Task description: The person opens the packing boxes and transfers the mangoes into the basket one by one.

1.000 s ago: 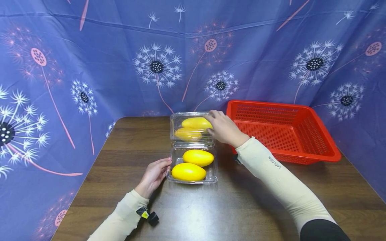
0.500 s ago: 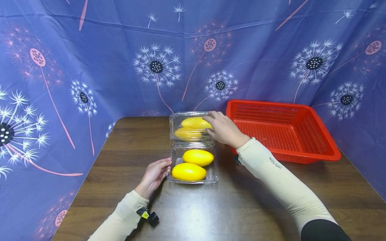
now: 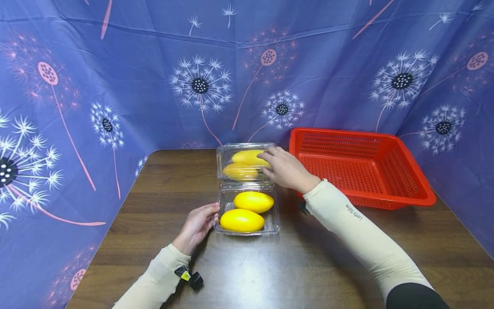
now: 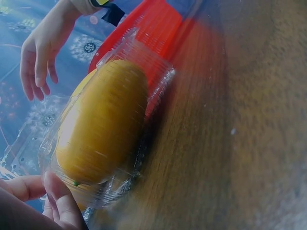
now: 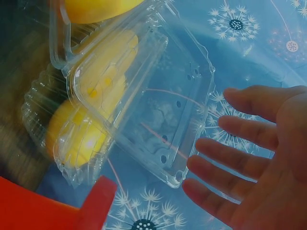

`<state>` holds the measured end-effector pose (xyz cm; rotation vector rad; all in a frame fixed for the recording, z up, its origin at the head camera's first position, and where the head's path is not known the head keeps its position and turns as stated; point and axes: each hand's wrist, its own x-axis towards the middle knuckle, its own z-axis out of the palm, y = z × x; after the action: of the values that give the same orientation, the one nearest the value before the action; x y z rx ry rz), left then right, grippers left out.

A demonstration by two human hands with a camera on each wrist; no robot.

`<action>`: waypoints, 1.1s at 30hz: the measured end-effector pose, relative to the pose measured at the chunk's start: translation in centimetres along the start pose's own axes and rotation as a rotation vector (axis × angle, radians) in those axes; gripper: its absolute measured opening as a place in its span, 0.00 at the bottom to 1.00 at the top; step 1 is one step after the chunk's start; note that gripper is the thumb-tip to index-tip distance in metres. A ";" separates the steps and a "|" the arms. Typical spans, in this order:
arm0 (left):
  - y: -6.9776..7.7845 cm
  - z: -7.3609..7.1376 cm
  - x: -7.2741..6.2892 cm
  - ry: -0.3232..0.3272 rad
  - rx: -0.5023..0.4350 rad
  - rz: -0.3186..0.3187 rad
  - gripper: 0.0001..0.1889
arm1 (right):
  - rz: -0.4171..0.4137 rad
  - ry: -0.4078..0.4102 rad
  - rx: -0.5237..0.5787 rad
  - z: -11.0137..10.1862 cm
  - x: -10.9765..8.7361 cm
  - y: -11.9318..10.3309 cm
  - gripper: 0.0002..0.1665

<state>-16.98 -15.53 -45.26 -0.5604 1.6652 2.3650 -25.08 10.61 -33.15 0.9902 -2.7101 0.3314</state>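
Note:
A clear plastic clamshell box (image 3: 275,225) lies open with its hinge toward the back. Two yellow mangoes, a front one (image 3: 242,220) and a rear one (image 3: 253,202), rest in its base. Its raised lid (image 5: 158,120) leans back, and two more mangoes (image 3: 240,171) show through clear plastic behind the hinge. My left hand (image 3: 196,225) pinches the left rim of the base between thumb and fingers. Beside the lid's right side, my right hand (image 3: 287,169) has its fingers spread and holds nothing; the right wrist view shows them apart from the plastic.
A red perforated basket (image 3: 414,199) stands at the back right, close to the right forearm. The wooden table (image 3: 162,184) ends at a patterned blue cloth (image 3: 154,86) hanging behind it.
My right hand has moved slightly down and to the right, away from the lid's top edge. The left hand, box and mangoes stay in place.

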 end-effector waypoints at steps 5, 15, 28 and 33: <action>0.0 0.0 0.1 -0.003 -0.004 -0.005 0.13 | 0.006 -0.047 0.025 0.1 -0.3 -0.2 0.25; 0.0 0.0 0.1 0.000 0.010 -0.012 0.14 | -0.032 -0.074 0.059 0.6 -0.8 -0.6 0.22; 0.1 0.0 0.0 -0.014 0.080 -0.019 0.21 | -0.115 -0.169 0.055 1.6 -1.2 -0.9 0.19; 0.5 -0.1 0.1 -0.045 0.139 -0.018 0.22 | -0.131 -0.190 0.056 2.2 -1.4 -0.9 0.21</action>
<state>-17.27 -15.77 -44.90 -0.4918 1.7795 2.2109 -23.73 10.15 -35.52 1.2674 -2.7972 0.3049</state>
